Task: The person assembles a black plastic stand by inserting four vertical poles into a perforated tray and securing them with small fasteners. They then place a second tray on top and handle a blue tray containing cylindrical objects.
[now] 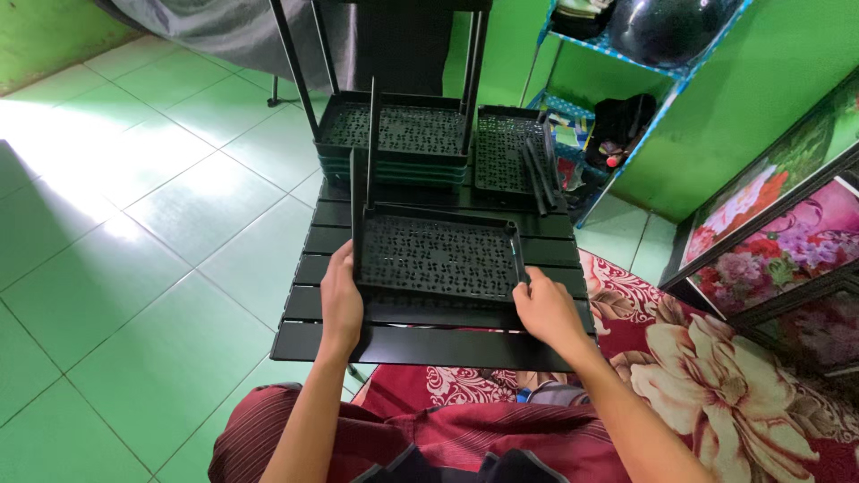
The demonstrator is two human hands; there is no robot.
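Green tiles (pixel 134 224) cover the floor, and a red rug with big flowers (pixel 716 376) is spread on the right. On the floor, a low black slatted table (pixel 429 344) is set in front of the person's knees. A black plastic tray with small holes (pixel 437 257) is laid flat on the table. Its left edge is gripped by the left hand (pixel 342 302), with the fingers curled around the rim. Its right front corner is held by the right hand (pixel 548 309), fingers bent and closed on the edge. A thin black pole (pixel 357 210) is stood up at the tray's left back corner. Behind it, a stack of more black trays (pixel 394 134) is seen, with poles rising from it. Another tray (pixel 506 152) with loose black sticks (pixel 540 174) is placed just beside the stack. A blue shelf (pixel 582 107) is set against the green wall.
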